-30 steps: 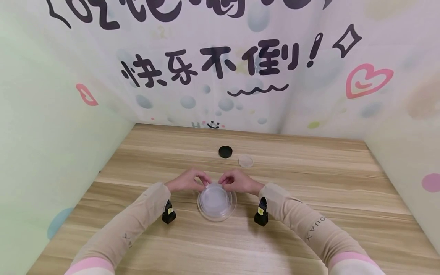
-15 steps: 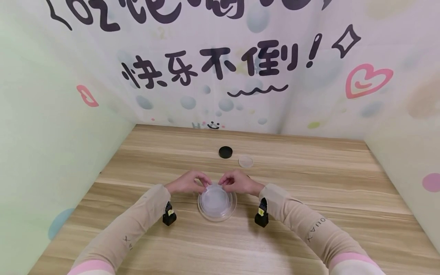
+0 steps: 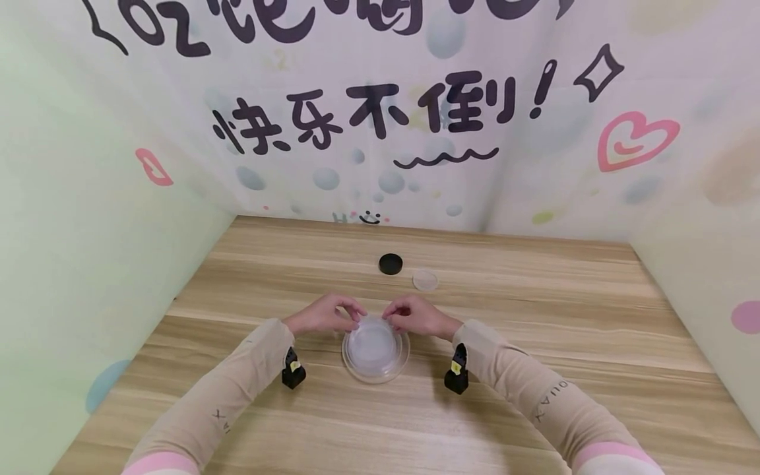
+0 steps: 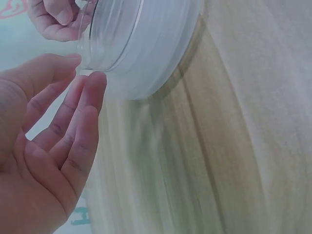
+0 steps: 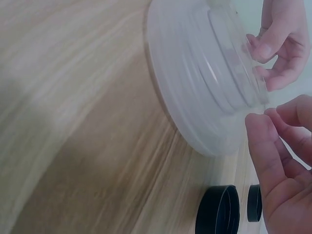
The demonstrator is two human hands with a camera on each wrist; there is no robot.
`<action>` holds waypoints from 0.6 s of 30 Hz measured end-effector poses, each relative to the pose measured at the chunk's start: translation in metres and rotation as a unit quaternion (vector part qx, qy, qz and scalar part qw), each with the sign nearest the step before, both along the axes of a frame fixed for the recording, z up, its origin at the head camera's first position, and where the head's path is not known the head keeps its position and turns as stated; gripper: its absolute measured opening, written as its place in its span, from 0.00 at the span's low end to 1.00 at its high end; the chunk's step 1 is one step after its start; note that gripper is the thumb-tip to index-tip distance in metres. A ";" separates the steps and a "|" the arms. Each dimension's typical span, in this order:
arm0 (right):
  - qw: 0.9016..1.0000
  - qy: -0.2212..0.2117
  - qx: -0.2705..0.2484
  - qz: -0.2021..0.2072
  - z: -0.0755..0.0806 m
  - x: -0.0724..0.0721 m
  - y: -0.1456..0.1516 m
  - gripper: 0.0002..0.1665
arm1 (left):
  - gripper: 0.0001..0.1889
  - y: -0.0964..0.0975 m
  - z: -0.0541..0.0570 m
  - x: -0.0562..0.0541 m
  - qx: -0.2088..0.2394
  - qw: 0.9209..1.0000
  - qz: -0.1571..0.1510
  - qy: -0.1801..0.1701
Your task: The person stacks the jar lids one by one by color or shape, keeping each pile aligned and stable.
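A stack of clear, round, shallow dishes lies on the table, wider at the bottom and narrower toward the top. At its far left edge my left hand pinches the rim of the top clear dish between thumb and fingertips. Opposite it, at the far right edge, my right hand has its thumb and fingertips at the same rim. The left wrist view shows the left fingers bent beside the clear wall. In the right wrist view, the right fingertips meet the rim's lower corner.
Beyond the stack lie a black round cap and a small see-through disc. The right wrist view shows a black cap near the right hand. Walls with printed cloth border the wooden table.
My right hand has shifted slightly to the right along the rim. My left hand and the stack stay nearly where they were.
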State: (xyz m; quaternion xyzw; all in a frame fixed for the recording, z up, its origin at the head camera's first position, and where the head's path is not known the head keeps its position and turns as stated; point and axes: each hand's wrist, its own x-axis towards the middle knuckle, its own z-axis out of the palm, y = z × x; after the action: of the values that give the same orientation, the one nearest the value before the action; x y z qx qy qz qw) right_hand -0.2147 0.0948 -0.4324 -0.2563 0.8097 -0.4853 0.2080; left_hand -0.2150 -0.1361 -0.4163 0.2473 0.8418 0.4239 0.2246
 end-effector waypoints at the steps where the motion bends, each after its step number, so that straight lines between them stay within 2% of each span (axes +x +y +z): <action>1: 1.000 -0.003 0.002 -0.006 0.000 0.000 0.001 0.11 | 0.13 0.000 0.001 0.000 -0.001 1.000 0.002 -0.004; 6: 0.999 -0.015 0.010 -0.031 0.002 0.001 0.008 0.12 | 0.15 0.002 0.003 -0.001 -0.004 1.000 0.009 -0.006; 11: 0.999 -0.023 0.007 -0.048 0.001 -0.001 0.020 0.13 | 0.15 0.005 0.005 -0.004 -0.011 1.000 0.019 0.018; 18: 0.996 -0.016 0.010 -0.082 -0.001 -0.006 0.038 0.14 | 0.16 0.017 0.009 -0.011 0.011 0.999 0.041 0.028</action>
State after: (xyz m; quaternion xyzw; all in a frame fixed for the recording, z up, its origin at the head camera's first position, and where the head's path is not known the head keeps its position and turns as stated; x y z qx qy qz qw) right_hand -0.2210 0.1330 -0.4332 -0.1791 0.8294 -0.4963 0.1834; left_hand -0.2265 -0.1189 -0.4076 0.2269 0.8523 0.4352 0.1807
